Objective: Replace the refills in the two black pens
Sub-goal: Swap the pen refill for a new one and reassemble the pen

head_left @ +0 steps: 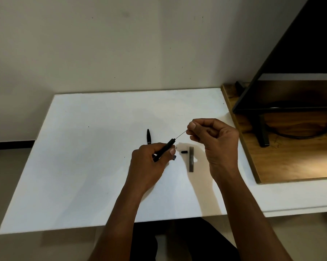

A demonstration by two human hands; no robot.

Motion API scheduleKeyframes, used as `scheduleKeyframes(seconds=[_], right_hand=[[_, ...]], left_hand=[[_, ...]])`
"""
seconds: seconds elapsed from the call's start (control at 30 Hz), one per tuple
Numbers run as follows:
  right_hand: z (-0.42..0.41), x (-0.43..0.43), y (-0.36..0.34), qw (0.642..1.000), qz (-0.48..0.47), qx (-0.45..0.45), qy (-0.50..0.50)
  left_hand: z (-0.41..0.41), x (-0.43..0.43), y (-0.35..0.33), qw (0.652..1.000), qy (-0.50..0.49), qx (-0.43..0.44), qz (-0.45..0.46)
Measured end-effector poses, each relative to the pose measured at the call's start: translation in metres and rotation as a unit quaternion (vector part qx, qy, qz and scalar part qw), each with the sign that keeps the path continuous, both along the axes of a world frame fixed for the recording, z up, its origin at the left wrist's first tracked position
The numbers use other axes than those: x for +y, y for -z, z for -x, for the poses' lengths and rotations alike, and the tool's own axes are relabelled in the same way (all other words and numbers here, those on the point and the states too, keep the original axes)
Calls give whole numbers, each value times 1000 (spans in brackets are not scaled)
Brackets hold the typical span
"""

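Protruding refill [180, 134] in black pen barrel [165, 148]

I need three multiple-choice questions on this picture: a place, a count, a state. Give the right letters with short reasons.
1. Where is the free black pen? A) on the white table, beyond the left hand B) in a cup C) on the floor
2. How many black pens show? A) one B) two C) four
3. The right hand is: A) lying flat B) pinching the thin refill C) pointing upward

1 A: it lies on the table.
2 B: one lies free, the left hand grips the second pen.
3 B: its fingers pinch the refill.
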State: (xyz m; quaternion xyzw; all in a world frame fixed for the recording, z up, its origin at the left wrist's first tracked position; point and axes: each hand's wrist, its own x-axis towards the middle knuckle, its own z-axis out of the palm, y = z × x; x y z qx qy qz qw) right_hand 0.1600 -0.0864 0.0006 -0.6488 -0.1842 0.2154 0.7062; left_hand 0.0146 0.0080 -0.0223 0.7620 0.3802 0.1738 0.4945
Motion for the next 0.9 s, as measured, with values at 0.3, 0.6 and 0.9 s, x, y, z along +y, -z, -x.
scheduleKeyframes(seconds=[0.3, 0.6, 0.9], right_hand=[[9, 4, 2, 993, 76, -51, -78], [3, 1, 12, 935, 246, -254, -15], [22, 17, 29, 804, 428, -404, -78]], left_hand=[[0, 0, -2, 1000, -3, 0, -1], [1, 2, -2, 997, -47, -37, 47], [1, 1, -3, 997, -54, -39, 30]])
